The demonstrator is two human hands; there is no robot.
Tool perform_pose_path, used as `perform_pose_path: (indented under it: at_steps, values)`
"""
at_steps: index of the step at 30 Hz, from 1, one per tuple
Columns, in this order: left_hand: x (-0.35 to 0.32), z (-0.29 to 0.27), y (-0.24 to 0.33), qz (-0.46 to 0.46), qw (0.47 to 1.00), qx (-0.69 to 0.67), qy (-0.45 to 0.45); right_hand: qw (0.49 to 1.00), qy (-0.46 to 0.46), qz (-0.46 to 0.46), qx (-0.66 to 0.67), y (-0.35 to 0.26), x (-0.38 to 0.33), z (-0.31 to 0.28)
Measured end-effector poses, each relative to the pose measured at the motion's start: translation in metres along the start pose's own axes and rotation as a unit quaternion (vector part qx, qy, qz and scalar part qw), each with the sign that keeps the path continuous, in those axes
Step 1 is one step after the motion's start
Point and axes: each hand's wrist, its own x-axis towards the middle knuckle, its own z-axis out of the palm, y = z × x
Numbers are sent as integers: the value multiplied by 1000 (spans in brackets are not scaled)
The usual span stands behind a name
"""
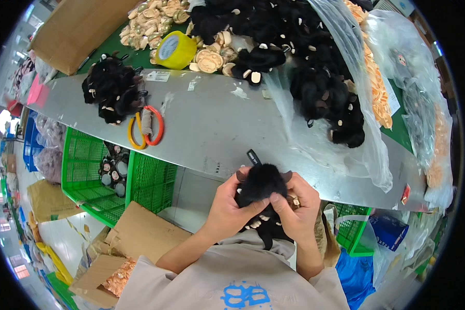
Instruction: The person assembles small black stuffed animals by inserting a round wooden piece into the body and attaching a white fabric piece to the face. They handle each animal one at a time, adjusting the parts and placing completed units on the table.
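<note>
A small black plush toy (263, 183) with brown ears and a black strap loop is held close to my body, at the near edge of the grey metal table (206, 124). My left hand (229, 204) grips its left side and my right hand (300, 209) its right side, both thumbs pressing into the fur. Pale paw-like pieces show below the thumbs, and a dark tail hangs down. The toy's face is turned out of sight. Scissors (146, 127) with red and yellow handles lie to the left, beside a heap of black plush toys (111, 88).
Across the back are more black plush toys (325, 95), partly under clear plastic (369, 150), a yellow tape roll (175, 50) and pale face pieces (155, 23). Green crates (95, 178) stand below the table at left. A cardboard box (90, 281) sits at lower left.
</note>
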Motion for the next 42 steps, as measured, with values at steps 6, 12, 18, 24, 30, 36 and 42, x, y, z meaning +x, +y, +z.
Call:
perform_pose_path:
  at_steps: [6,12,18,24,30,36,42]
  values:
    - [1,-18,-7,-2,998,9,60,993,21,-113,-11,18,-4,12]
    - [-6,-19,-3,-74,970,-231,-30,980,7,90,177,24,-7,10]
    - [-3,-28,2,-113,975,-150,-116,982,1,46,182,24,-11,18]
    - [-21,-27,-23,-47,971,-236,-13,995,24,-17,97,19,-7,17]
    - [-31,-22,-35,-38,933,-358,-22,994,47,-75,66,15,-2,21]
    - [-36,-24,-14,1,975,-222,-23,992,61,-111,23,4,-2,22]
    - [-26,-15,8,-61,985,-155,53,992,56,-117,-2,0,-8,37]
